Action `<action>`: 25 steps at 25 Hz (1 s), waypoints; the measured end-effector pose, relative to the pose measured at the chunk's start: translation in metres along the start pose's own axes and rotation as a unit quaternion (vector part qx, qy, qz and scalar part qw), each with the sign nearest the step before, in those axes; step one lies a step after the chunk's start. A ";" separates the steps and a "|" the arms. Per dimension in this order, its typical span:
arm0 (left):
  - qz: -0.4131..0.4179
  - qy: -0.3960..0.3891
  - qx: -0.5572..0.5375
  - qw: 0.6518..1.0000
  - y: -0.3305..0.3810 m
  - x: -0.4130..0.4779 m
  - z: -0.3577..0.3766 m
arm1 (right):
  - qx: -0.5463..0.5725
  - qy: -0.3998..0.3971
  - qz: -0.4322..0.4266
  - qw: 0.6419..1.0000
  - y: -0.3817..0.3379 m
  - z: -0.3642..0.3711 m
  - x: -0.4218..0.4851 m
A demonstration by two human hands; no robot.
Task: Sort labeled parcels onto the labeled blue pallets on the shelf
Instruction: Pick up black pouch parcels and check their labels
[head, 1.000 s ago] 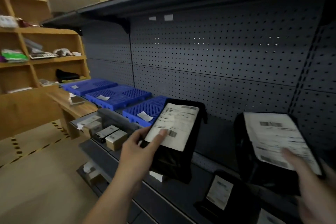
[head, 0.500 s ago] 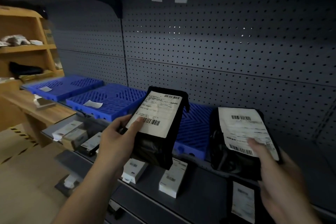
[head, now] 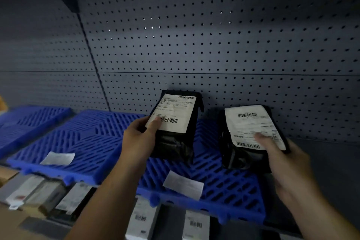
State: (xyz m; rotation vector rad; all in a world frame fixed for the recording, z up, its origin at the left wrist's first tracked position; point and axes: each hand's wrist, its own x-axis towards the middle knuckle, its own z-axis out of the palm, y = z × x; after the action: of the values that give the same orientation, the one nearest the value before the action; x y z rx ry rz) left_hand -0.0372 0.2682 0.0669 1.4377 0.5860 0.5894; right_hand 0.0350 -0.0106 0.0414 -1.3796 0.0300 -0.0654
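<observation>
My left hand [head: 139, 138] grips a black bagged parcel [head: 176, 142] with a white barcode label, held upright over the right blue pallet [head: 229, 187]. My right hand [head: 286, 163] grips a second black parcel [head: 241, 154] with its own white label, thumb on the label, above that pallet's right side. The right pallet carries a white paper label [head: 183, 184] near its front. A middle blue pallet [head: 83, 142] with a paper label [head: 57, 158] lies to the left, and a third blue pallet [head: 25, 121] shows at the far left.
A dark pegboard wall [head: 194, 45] backs the shelf. On the lower shelf, beneath the pallets, lie several small boxed parcels [head: 142, 220] with barcode labels. Bare grey shelf [head: 321, 161] lies to the right of the pallets.
Both hands have carried their parcels forward and up over the right blue pallet. The view has moved closer to the shelf and turned right, so the wooden shelves have left the frame.
</observation>
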 end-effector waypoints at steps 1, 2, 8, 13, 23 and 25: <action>-0.004 -0.005 -0.001 1.000 -0.004 0.009 0.001 | -0.009 0.006 -0.004 1.000 0.001 0.005 0.003; -0.017 -0.010 -0.001 1.000 -0.008 0.017 0.002 | -0.017 0.012 -0.004 1.000 0.003 0.009 0.004; -0.064 -0.043 0.010 0.997 -0.023 0.035 -0.007 | -0.062 0.016 -0.005 0.998 0.014 0.030 -0.005; -0.037 -0.057 0.027 0.997 -0.028 0.036 -0.005 | -0.102 0.024 -0.018 0.994 0.023 0.042 -0.012; 0.034 -0.065 0.102 0.992 -0.047 0.029 -0.008 | -0.367 0.028 -0.012 0.930 0.029 0.041 -0.021; 0.038 -0.070 0.109 0.991 -0.048 0.028 -0.009 | -0.354 0.026 0.003 0.935 0.028 0.042 -0.023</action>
State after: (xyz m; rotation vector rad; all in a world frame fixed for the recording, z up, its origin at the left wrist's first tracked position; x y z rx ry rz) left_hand -0.0218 0.2913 0.0181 1.6985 0.4978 0.4905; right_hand 0.0152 0.0368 0.0215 -2.1016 0.1109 -0.0902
